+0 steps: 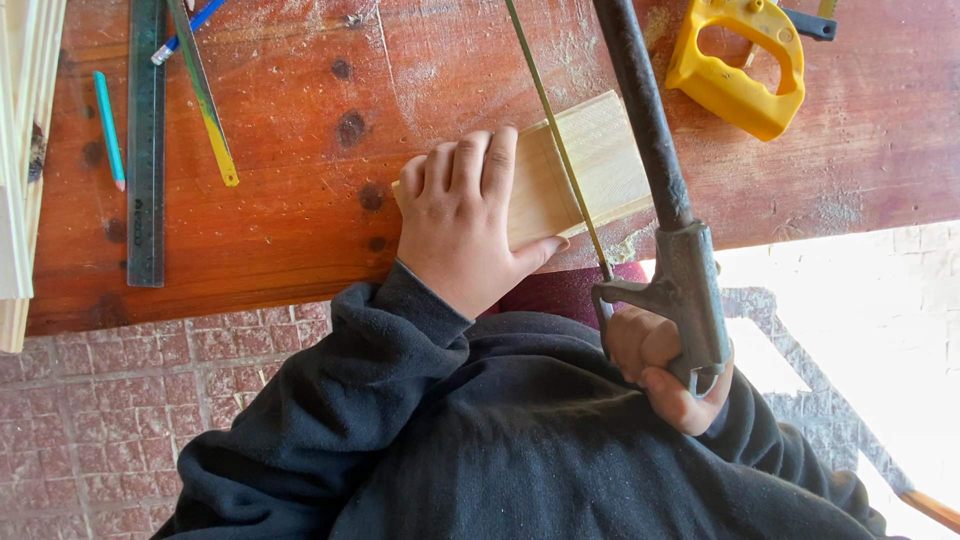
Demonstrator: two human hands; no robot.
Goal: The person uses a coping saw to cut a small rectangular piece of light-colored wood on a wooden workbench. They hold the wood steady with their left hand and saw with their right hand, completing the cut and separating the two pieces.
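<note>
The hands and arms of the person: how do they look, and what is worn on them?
Both arms wear long, dark, fleecy sleeves reaching to the wrists. The left hand and right hand are bare, with no gloves. No ring or watch is visible.

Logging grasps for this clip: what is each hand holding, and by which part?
The right hand grips the hacksaw by its grey handle. The left hand presses flat on the wooden block, beside the blade, pinning it to the table.
</note>
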